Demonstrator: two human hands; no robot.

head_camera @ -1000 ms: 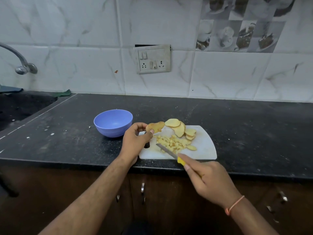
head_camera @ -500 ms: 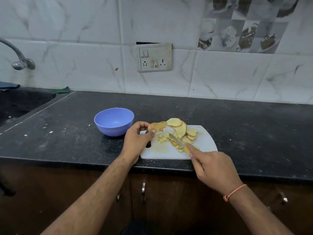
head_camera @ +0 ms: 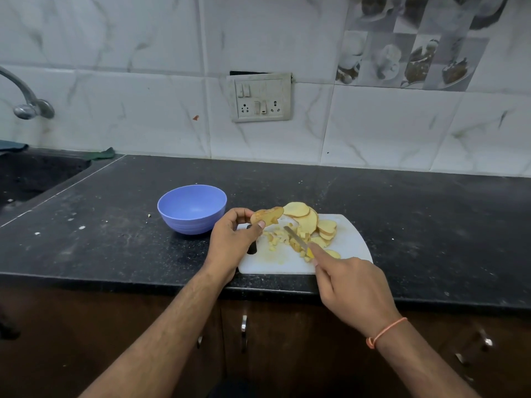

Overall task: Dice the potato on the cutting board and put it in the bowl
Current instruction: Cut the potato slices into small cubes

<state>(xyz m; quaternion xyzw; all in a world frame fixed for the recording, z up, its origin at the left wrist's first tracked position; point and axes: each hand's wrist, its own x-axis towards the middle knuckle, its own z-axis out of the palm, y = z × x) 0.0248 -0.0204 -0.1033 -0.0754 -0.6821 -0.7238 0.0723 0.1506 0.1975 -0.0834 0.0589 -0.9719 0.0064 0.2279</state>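
Note:
A white cutting board [head_camera: 352, 242] lies at the counter's front edge. On it are a stack of potato slices [head_camera: 309, 218] at the back and a heap of small diced pieces [head_camera: 280, 239] in the middle. My left hand [head_camera: 232, 242] pinches one potato slice [head_camera: 266, 216] above the board's left end. My right hand [head_camera: 349, 285] grips a yellow-handled knife [head_camera: 297, 239], whose blade lies across the diced pieces. An empty blue bowl [head_camera: 192, 208] stands on the counter just left of the board.
The black counter [head_camera: 416, 225] runs to a tiled wall with a switch panel [head_camera: 261, 96]. A dark sink [head_camera: 31, 179] and a tap [head_camera: 26, 101] are at the far left. Cabinet doors with metal handles [head_camera: 243, 326] are below the counter edge.
My right hand moved the knife forward from the board's front into the diced pieces and pushed them towards the back. My left hand still holds the slice in about the same place.

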